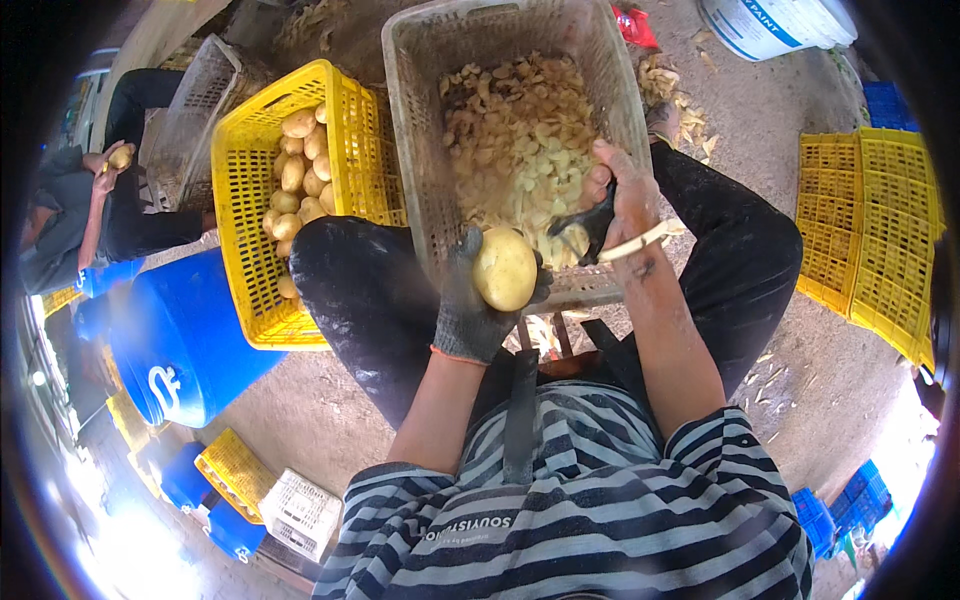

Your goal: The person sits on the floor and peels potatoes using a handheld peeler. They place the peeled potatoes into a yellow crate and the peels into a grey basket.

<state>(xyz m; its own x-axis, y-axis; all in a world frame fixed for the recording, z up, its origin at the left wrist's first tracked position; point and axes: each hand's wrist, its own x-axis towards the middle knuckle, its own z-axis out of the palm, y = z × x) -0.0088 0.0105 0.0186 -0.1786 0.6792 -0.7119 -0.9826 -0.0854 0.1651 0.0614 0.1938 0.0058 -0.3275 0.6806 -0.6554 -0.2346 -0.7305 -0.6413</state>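
My left hand (466, 315), in a dark grey work glove, is closed around a large pale-yellow potato (505, 268). My bare right hand (632, 200) grips a black-handled peeler (592, 222), a little to the right of the potato and apart from it. A pale curled strip (632, 244), which looks like peel, lies across that hand near the wrist. Both hands are over the near end of a dirty grey plastic crate (420, 150) between my legs. Inside it lies a deep heap of potato peelings (530, 140), paler near my hands.
A yellow crate (240, 190) of potatoes (292, 175) stands left of my knee. Beyond it, another person (95, 225) holds a potato. A blue barrel (190, 335) is at left, stacked yellow crates (870, 225) at right, a white bucket (765, 25) far right. Peelings litter the floor.
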